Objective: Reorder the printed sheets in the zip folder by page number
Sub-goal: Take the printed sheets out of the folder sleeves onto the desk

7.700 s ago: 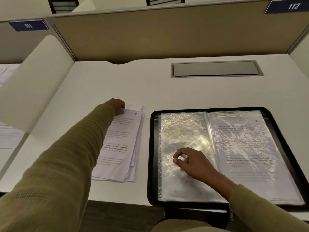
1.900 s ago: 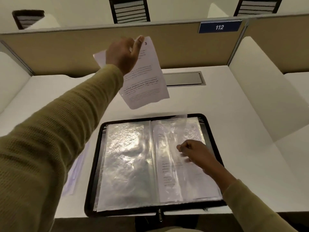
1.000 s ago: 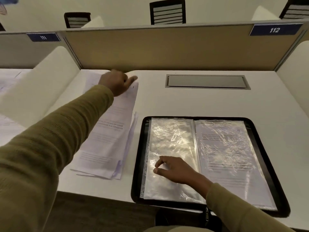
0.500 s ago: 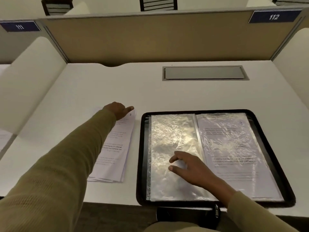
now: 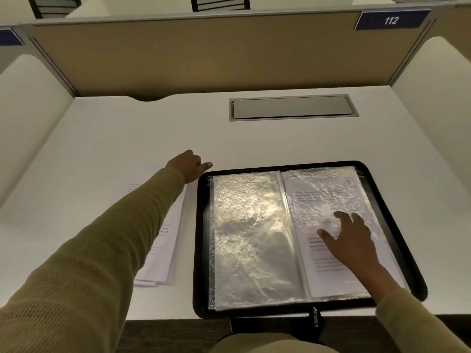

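Observation:
A black zip folder (image 5: 201, 240) lies open on the white desk, its zip pull (image 5: 315, 315) at the near edge. Its left clear sleeve (image 5: 249, 238) looks empty and shiny. The right sleeve holds a printed sheet (image 5: 328, 189). My right hand (image 5: 354, 238) rests flat on that right sleeve with fingers spread. Left of the folder lies a stack of loose printed sheets (image 5: 163, 250), mostly hidden under my left sleeve. My left hand (image 5: 190, 164) is at the stack's far right corner, knuckles up, thumb pointing toward the folder; it holds nothing that I can see.
A grey cable hatch (image 5: 293, 107) is set into the desk behind the folder. A tan back panel (image 5: 204, 54) with a blue "112" label (image 5: 391, 20) closes the far side. White side dividers (image 5: 25, 110) stand left and right. The desk's front edge runs just under the folder.
My left hand laid the raised sheet on the stack and now sits at its far corner. My right hand has moved from the left sleeve onto the right sleeve.

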